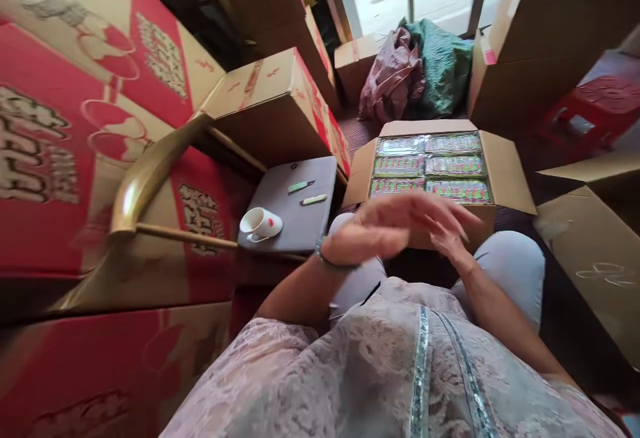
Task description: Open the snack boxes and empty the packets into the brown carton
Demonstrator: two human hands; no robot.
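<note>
My left hand (pixel 395 225) is stretched out over my lap, fingers extended and thumb held apart, with nothing in it. It is smeared by motion, and a bracelet (pixel 333 258) circles its wrist. Close by on the right, my right hand (pixel 447 241) is raised, also blurred, its fingers apart and partly hidden behind the left. Whether the hands touch, I cannot tell. Just beyond them stands an open cardboard box (pixel 507 165), its flaps folded outward. Several shiny, clear-wrapped packs (pixel 455 167) with green and pink print lie in rows inside it.
At left, a grey stool top (pixel 305 225) bears a white mug (pixel 261 223), a green cutter (pixel 299 187) and a pale cutter (pixel 314 200). Red printed cartons (pixel 200 178) rise behind a gold armrest (pixel 150 178). Sacks (pixel 440 68) lie ahead; another open carton (pixel 590 245) is right.
</note>
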